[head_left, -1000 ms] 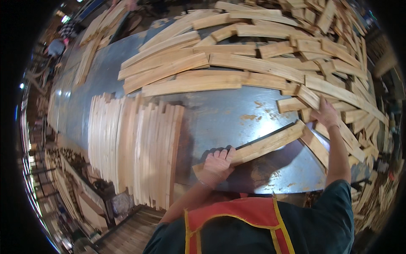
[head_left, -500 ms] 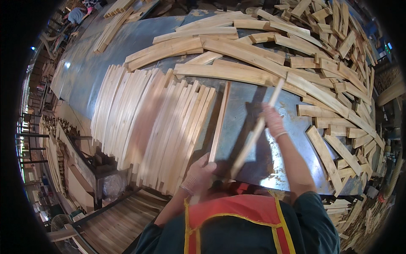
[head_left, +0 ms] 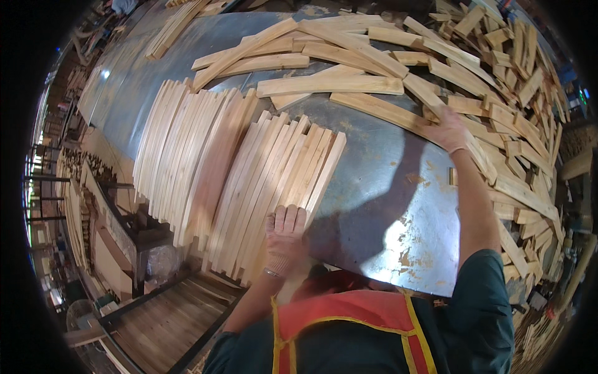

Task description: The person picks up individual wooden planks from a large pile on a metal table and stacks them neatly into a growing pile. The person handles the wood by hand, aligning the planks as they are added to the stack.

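Observation:
A row of pale wooden strips (head_left: 187,149) stands side by side on the metal-topped table (head_left: 380,218), left of centre. My left hand (head_left: 286,240), in a light glove, lies on the near ends of the rightmost strips. Its fingers are stretched out and hold nothing. Further off to the right, my right hand (head_left: 448,131) is closed around a wooden board (head_left: 470,146) at the edge of the loose pile. Part of that board is hidden by the hand and forearm. Another board (head_left: 377,112) ends beside the thumb.
Curved and straight boards (head_left: 330,85) lie crosswise along the far side. A jumbled heap of short wood pieces (head_left: 498,68) covers the right side. Lower left stands a dark-framed rack with a wooden panel (head_left: 168,318). More wood strips (head_left: 174,28) lie at the far left.
The two strips that were in my hands now stand against the row's right end. My left hand has moved up and left onto the row; my right hand has reached right to the pile.

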{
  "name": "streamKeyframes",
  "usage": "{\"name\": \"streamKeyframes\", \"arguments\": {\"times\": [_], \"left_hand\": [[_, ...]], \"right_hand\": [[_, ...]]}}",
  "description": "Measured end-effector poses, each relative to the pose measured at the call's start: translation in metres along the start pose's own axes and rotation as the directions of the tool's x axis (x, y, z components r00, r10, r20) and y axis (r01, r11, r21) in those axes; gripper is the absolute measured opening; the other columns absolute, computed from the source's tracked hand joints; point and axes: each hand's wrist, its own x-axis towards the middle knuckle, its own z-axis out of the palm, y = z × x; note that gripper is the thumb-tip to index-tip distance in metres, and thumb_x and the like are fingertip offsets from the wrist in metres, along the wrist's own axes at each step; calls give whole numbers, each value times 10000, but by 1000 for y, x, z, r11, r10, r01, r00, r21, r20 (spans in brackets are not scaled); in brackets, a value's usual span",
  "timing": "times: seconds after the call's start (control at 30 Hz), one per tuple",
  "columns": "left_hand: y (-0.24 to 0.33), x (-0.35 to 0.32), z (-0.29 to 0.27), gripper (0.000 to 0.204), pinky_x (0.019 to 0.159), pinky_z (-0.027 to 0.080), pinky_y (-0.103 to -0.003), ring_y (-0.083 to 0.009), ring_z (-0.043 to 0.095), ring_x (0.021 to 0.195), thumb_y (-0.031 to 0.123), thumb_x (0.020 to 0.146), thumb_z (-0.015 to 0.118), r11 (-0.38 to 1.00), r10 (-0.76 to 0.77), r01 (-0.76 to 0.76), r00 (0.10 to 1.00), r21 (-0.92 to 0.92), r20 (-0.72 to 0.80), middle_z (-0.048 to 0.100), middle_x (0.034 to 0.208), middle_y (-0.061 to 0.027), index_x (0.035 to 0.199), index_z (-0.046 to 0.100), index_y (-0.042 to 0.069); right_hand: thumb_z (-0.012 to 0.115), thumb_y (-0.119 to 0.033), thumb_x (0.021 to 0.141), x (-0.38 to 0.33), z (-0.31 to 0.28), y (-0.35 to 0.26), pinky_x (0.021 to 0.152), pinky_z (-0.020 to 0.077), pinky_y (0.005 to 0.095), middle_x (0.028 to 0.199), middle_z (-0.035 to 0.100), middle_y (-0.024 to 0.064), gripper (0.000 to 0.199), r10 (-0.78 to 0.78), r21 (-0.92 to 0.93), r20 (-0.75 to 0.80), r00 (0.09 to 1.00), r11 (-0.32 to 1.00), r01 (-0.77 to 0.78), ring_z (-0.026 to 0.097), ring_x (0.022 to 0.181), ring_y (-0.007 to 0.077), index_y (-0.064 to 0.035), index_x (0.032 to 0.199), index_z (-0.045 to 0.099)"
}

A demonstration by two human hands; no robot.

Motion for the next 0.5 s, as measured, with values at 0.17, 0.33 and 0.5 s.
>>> {"name": "streamKeyframes", "arguments": {"times": [0.17,0.33,0.5], "left_hand": [[0,-1,10,701,1139,427,-577,-386,551,1357,163,737,752,999,-24,23,999,32,25,591,1404,-139,1421,609,105],[4,0,4,674,1146,424,-575,-384,536,1388,147,752,730,1000,-19,19,1000,23,-16,573,1439,-133,1415,611,124],[1,-3,0,692,1173,411,-571,-376,527,1408,206,783,771,999,11,-10,1000,51,-12,561,1468,-135,1450,603,122]], "right_hand": [[852,-584,768,18,1,85,1127,539,496,1450,707,208,796,350,-214,238,906,929,-302,652,1376,417,-112,1380,661],[840,-593,866,-24,-2,85,985,592,483,1344,753,163,862,148,174,429,891,954,-242,717,1239,368,-45,1497,626],[809,-444,1033,-153,37,10,926,584,317,1226,717,73,710,-1,846,469,883,289,-449,671,1104,144,30,1516,593]]}}
